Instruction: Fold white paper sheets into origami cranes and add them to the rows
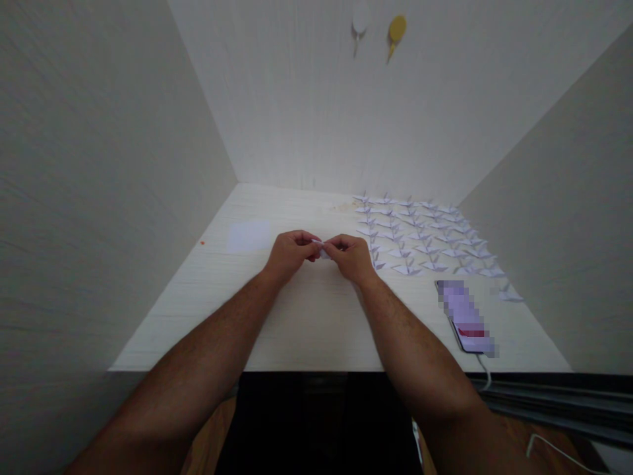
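Between my two hands, over the middle of the white table, is a small folded piece of white paper (325, 251). My left hand (295, 253) pinches its left side between thumb and fingers. From the other side my right hand (350, 254) pinches it too, the fingertips of both hands almost meeting. Much of the paper is hidden behind the fingers, so its exact shape cannot be made out. Just right of my right hand stand rows of white folded paper cranes (419, 235). To the left of my left hand lies a flat stack or sheet of white paper (248, 236).
A phone (465, 316) with a white cable (486, 375) lies at the right front of the table (316, 330). One paper crane (509, 295) sits apart near the right panel. Panels enclose the left, back and right. A yellow hook (397, 30) and a white hook (360, 23) hang on the back wall.
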The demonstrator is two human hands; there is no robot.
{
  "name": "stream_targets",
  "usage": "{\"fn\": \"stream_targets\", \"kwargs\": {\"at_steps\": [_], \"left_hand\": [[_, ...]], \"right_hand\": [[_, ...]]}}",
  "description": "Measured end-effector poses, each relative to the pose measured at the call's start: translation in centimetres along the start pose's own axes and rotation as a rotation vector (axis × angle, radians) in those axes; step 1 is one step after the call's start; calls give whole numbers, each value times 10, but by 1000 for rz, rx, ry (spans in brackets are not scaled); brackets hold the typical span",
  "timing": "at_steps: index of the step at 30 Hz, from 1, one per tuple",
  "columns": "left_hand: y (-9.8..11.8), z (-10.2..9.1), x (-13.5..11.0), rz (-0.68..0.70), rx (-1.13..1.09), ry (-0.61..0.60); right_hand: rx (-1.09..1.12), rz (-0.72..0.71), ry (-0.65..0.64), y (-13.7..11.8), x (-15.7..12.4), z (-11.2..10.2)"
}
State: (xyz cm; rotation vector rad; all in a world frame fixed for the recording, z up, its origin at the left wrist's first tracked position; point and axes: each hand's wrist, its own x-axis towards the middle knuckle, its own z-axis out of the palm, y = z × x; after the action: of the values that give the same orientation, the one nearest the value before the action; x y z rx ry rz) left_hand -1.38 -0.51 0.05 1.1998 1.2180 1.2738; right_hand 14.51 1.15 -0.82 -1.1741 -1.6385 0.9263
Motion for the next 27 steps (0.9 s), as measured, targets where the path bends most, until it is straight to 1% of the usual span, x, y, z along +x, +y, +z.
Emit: {"fn": "stream_targets", "kwargs": {"at_steps": [5, 8, 17, 21, 25, 27], "left_hand": [[-7, 1, 4, -4, -41, 3], [-11, 2, 6, -17, -97, 2], [-11, 5, 6, -63, -232, 7], [-8, 4, 4, -39, -172, -8], [-4, 2, 1, 27, -12, -43], [-4, 2, 1, 42, 46, -37]], "right_hand": [[-9, -34, 10, 2, -1, 2], [10, -30, 7, 3, -1, 2], [4, -38, 25, 0, -1, 2], [-12, -22, 32, -1, -1, 1], [-15, -14, 22, 0, -1, 1], [-24, -25, 8, 0, -1, 3]]}}
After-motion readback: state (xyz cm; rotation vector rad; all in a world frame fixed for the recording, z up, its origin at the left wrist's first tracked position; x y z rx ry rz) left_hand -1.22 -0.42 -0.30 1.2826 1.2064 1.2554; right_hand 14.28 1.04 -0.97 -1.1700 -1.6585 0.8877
